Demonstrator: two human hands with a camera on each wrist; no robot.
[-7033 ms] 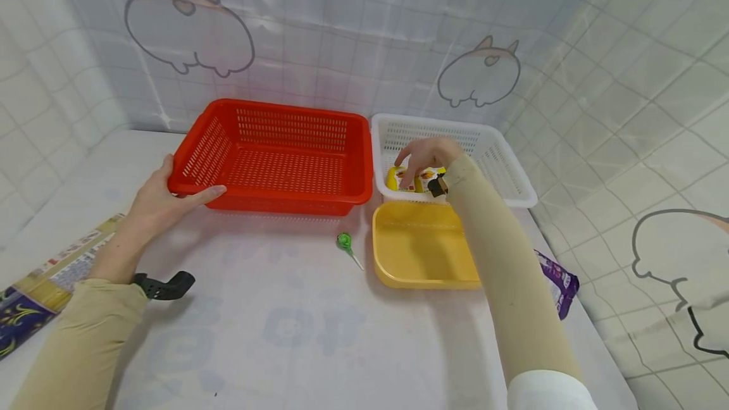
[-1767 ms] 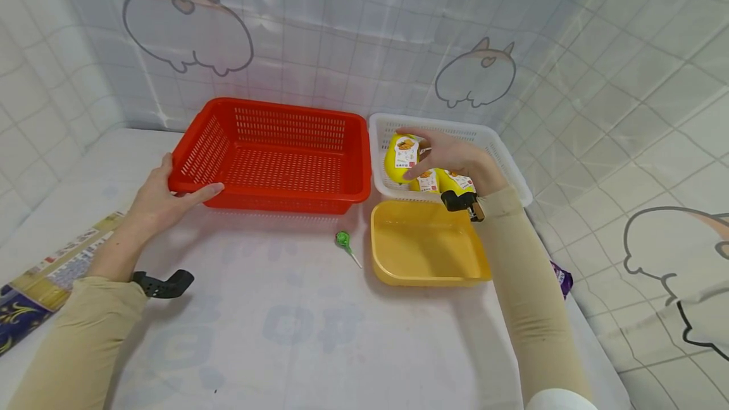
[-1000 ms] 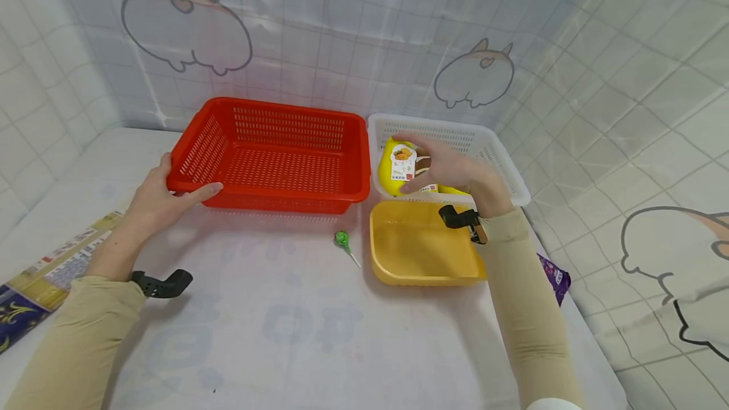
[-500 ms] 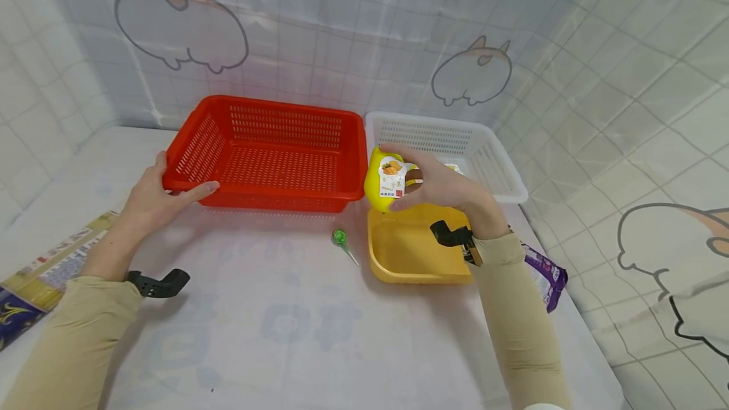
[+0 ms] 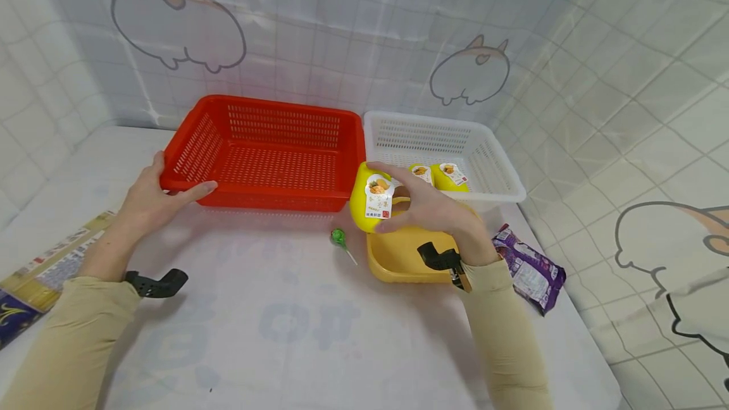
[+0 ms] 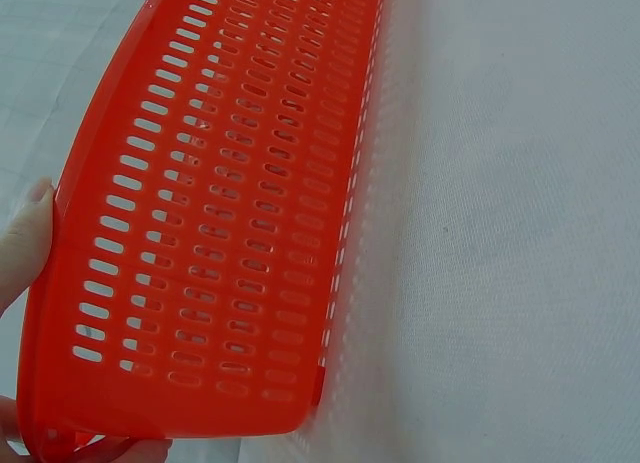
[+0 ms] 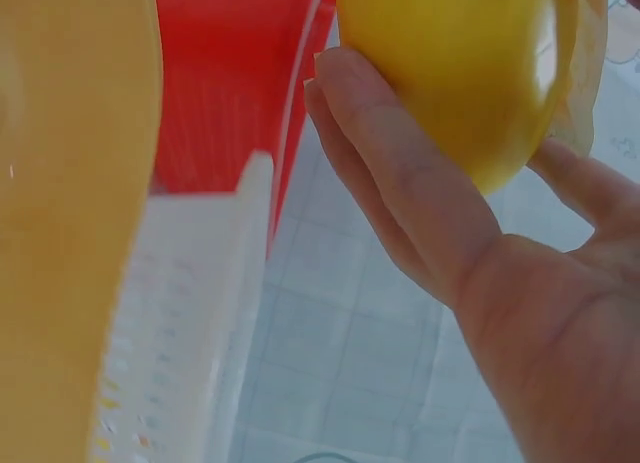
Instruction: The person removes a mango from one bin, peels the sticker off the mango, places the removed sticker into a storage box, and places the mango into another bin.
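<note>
Spanning the foreground: a white-covered table (image 5: 267, 353), backed by grid-patterned sheeting (image 5: 319, 30) printed with cartoon animals.
Red basket (image 5: 273, 198): at the table's back left, its near left corner gripped by a person's left hand (image 5: 150, 204), thumb at the front rim.
White basket (image 5: 488, 166): just right of the red one, two yellow packs (image 5: 452, 178) lying inside near its front.
Yellow tray (image 5: 393, 255): before the white basket, partly hidden.
Gold-and-blue package (image 5: 54, 271): at far left.
Purple packet (image 5: 532, 269): at right on the tabletop.
Labelled yellow pack (image 5: 371, 200): grasped between right hand's (image 5: 429, 207) thumb and fingers, off the table near the red basket's front right corner.
Green lollipop (image 5: 338, 237): on the table, left of the tray.
</note>
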